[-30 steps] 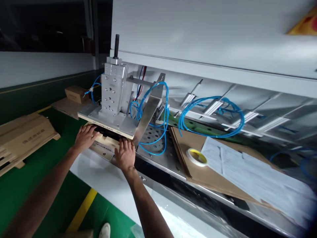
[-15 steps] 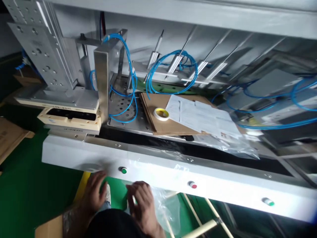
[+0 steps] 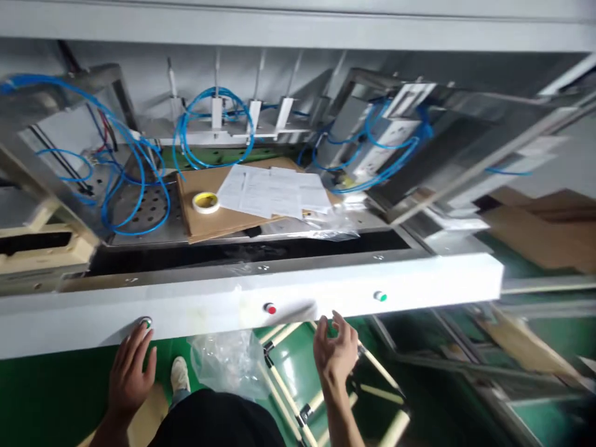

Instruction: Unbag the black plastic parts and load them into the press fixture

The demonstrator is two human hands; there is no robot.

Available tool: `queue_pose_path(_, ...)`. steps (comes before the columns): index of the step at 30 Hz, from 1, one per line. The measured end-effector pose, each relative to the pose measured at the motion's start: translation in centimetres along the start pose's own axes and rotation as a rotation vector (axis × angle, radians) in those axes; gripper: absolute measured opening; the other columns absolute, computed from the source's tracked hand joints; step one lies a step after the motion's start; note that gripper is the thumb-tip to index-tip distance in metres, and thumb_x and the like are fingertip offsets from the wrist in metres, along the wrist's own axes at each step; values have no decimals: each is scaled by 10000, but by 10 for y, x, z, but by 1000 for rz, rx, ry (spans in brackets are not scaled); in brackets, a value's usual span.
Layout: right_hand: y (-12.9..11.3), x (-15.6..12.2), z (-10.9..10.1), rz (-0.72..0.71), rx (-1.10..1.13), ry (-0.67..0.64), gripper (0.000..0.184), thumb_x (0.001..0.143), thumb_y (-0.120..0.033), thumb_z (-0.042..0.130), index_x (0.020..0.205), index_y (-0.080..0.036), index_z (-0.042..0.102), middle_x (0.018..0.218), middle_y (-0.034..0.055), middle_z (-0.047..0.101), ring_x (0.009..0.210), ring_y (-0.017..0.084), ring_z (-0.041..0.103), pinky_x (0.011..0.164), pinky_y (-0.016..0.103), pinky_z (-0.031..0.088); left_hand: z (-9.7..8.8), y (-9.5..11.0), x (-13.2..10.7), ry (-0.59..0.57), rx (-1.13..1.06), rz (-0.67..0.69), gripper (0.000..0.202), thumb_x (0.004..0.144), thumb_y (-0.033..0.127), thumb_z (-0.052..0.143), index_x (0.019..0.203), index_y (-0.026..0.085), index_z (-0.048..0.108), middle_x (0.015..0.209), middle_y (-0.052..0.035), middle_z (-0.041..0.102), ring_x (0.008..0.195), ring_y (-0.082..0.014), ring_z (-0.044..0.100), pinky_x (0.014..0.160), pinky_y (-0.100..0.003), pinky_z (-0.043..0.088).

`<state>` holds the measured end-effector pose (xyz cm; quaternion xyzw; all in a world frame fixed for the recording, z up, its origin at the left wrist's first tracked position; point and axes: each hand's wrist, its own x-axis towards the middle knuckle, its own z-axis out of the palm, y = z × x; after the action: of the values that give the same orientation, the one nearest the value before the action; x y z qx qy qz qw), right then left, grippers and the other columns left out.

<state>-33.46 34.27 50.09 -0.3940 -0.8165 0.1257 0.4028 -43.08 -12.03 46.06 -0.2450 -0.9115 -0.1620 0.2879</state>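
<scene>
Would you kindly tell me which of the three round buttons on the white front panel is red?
The middle button is red. It sits between the left button by the left hand and the green right button.

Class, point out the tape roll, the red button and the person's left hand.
tape roll (image 3: 205, 202), head view, on its top rim
red button (image 3: 269, 308), head view, on its cap
left hand (image 3: 131, 367), head view, on its back

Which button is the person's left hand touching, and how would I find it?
Find the long white front panel running across the machine, below the cardboard and papers. It carries three round buttons in a row. The left hand has its fingertips at the green button on the far left, unlike the red button in the middle and the other green button on the right.
</scene>
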Motion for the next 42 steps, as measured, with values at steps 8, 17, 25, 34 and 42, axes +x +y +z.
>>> queue_pose_path(8, 95, 71, -2, 63, -112, -5, 705, 952, -520, 447, 1361, 14, 659, 1254, 323, 695, 1115, 396, 659, 943, 529, 530, 3, 29, -15, 9, 20, -269, 716, 1018, 329, 597, 1685, 335, 336, 1565, -186, 591, 1298, -470, 660, 1011, -709, 571)
queue_pose_path(17, 118, 90, 24, 2, -122, 92, 609, 938, -467, 469, 1288, -53, 744, 1036, 279, 758, 796, 369, 655, 656, 484, 461, 6, 49, 2, 88, 177, -316, 580, 1033, 275, 547, 1602, 257, 437, 1362, -196, 724, 967, -343, 772, 817, -478, 575)
queue_pose_path(25, 119, 94, 25, -30, -117, 79, 555, 922, -415, 549, 1376, -151, 731, 1043, 283, 756, 756, 429, 666, 563, 525, 400, -5, 49, 14, 43, 278, -253, 547, 1063, 270, 542, 1597, 212, 443, 1372, -176, 732, 1116, -330, 750, 850, -422, 515)
queue_pose_path(34, -25, 29, 20, -549, 299, -111, 475, 1020, -347, 560, 1470, -205, 612, 1262, 211, 724, 1126, 374, 694, 957, 563, 554, -4, 77, 54, 45, 129, -212, 504, 1068, 305, 563, 1560, 217, 498, 1579, -170, 589, 1439, -344, 584, 1202, -533, 442)
queue_pose_path(42, -125, 23, 63, -987, 245, -530, 467, 1031, -388, 566, 1467, -240, 645, 1522, 132, 648, 1461, 335, 508, 1222, 544, 357, 17, 79, 92, -52, 93, -147, 522, 1071, 331, 530, 1585, 241, 518, 1632, -125, 541, 1498, -342, 530, 1262, -577, 411)
